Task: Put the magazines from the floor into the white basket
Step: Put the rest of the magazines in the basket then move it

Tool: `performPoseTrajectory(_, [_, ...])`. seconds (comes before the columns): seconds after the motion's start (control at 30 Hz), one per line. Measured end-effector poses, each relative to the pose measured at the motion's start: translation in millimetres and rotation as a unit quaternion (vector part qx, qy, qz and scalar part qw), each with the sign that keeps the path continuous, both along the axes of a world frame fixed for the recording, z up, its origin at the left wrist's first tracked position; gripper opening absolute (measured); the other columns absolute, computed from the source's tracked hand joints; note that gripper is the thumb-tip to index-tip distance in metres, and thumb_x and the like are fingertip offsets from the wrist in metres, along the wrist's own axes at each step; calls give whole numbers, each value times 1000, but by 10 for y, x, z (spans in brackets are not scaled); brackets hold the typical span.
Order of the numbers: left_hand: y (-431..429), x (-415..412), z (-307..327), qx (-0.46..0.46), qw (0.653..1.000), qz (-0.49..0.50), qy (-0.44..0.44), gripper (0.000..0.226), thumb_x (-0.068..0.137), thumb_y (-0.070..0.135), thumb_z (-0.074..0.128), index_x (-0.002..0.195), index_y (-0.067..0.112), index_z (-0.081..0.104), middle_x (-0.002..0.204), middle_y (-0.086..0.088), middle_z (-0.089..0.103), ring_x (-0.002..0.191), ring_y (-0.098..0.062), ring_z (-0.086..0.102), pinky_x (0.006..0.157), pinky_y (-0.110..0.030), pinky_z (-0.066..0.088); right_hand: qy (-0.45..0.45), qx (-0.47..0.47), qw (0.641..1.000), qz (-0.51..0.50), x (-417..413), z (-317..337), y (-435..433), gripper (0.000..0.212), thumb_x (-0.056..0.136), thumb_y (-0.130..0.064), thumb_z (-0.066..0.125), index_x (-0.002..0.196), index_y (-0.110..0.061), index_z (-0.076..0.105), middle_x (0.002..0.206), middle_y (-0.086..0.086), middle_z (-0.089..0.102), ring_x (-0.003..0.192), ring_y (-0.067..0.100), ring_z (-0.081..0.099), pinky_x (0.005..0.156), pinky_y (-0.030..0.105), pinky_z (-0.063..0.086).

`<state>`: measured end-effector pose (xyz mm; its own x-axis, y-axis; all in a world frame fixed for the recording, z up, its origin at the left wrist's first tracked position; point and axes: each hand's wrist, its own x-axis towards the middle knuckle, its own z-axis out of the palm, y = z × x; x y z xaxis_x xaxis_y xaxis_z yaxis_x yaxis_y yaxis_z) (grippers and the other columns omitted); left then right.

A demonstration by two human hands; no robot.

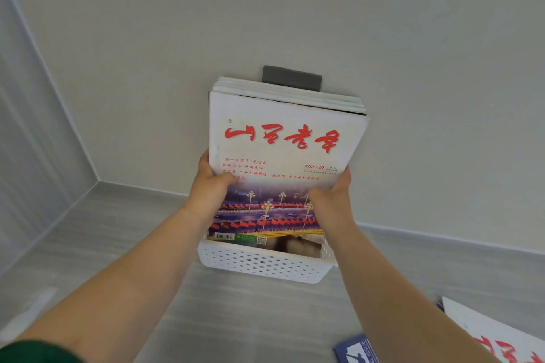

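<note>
floor (118, 244): hands grip magazine (283, 141)

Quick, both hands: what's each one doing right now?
Left hand: closed on the magazine stack, left edge.
Right hand: closed on the same stack, right edge.

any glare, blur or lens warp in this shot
Head view: soft, even light, with the upper cover of the front magazine washed pale; wide-angle bending curves the wall corner and skirting lines; small cover print is soft, and the blue magazine at the bottom edge is cropped.
</note>
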<state>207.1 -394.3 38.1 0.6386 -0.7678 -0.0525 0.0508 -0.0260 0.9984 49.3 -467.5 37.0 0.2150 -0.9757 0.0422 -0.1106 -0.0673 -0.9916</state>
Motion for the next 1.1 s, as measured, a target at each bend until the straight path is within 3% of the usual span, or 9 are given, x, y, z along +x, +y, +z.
performPoseTrajectory(0.17, [59, -29, -14, 22, 1000, -7, -21, 58, 79, -3, 52, 129, 18, 30, 125, -7, 52, 113, -24, 49, 89, -37, 43, 19, -16, 1000, 10, -61, 27, 3, 63, 76, 14, 50, 124, -21, 28, 120, 5, 50, 109, 18, 50, 60, 12, 42])
performPoseTrajectory(0.33, [281, -140, -97, 31, 997, 30, -69, 57, 84, 4, 51, 134, 19, 28, 137, -9, 45, 118, -24, 47, 71, -27, 46, 58, 2, 998, 25, -322, 76, 123, 54, 87, -2, 50, 134, -17, 28, 92, -11, 46, 83, 3, 52, 47, 0, 41])
performPoseTrajectory(0.4, [440, -283, -118, 17, 993, 65, -101, 59, 84, 1, 49, 137, 16, 27, 141, -8, 39, 124, -18, 40, 72, -21, 43, 84, 17, 996, 23, -565, 61, 207, 62, 88, -10, 52, 141, -15, 20, 114, -7, 48, 94, 5, 52, 69, 0, 46])
performPoseTrajectory(0.47, [615, -522, -157, -6, 982, 72, -174, 53, 82, -3, 50, 131, 14, 38, 130, -4, 47, 111, -4, 42, 81, -13, 38, 118, 29, 993, 3, -891, -41, 308, 66, 87, -7, 49, 143, -17, 16, 146, 2, 33, 131, 18, 36, 104, 23, 33])
performPoseTrajectory(0.53, [796, -835, -215, -10, 977, 51, -209, 49, 81, -3, 53, 126, 13, 45, 119, 6, 48, 105, -1, 42, 85, -6, 32, 153, 35, 987, -24, -1285, -210, 454, 65, 85, -1, 46, 142, -19, 20, 151, 4, 27, 136, 20, 29, 108, 32, 28])
performPoseTrajectory(0.63, [1010, -1365, -360, 19, 979, -36, -199, 35, 82, 0, 54, 112, 17, 55, 105, 6, 58, 103, -9, 50, 82, -5, 32, 222, 51, 972, -65, -1925, -509, 751, 64, 84, -1, 47, 141, -20, 25, 145, 10, 37, 118, 24, 50, 97, 33, 42])
performPoseTrajectory(0.8, [1184, -2334, -671, 134, 944, -236, -189, 26, 83, 3, 54, 103, 18, 58, 104, 3, 61, 98, -8, 53, 70, 7, 31, 445, 61, 882, -144, -3004, -914, 1029, 57, 86, -16, 47, 140, -15, 26, 149, 9, 30, 138, 26, 25, 116, 41, 18])
performPoseTrajectory(0.97, [1209, -3135, -905, 237, 855, -388, -250, 73, 80, 31, 57, 139, 32, 13, 140, 7, 41, 126, -13, 38, 101, -23, 33, 539, 73, 819, -184, -3740, -1083, 1330, 58, 90, -41, 39, 140, -15, 25, 152, 8, 25, 141, 25, 18, 116, 40, 12])
performPoseTrajectory(1.1, [1226, -3705, -897, 269, 833, -367, -314, 74, 78, 37, 54, 140, 31, 14, 146, 3, 33, 134, -21, 27, 114, -39, 22, 581, 54, 800, -144, -3856, -1169, 1486, 58, 92, -46, 26, 142, -18, 17, 155, 5, 14, 143, 22, 9, 117, 38, 7])
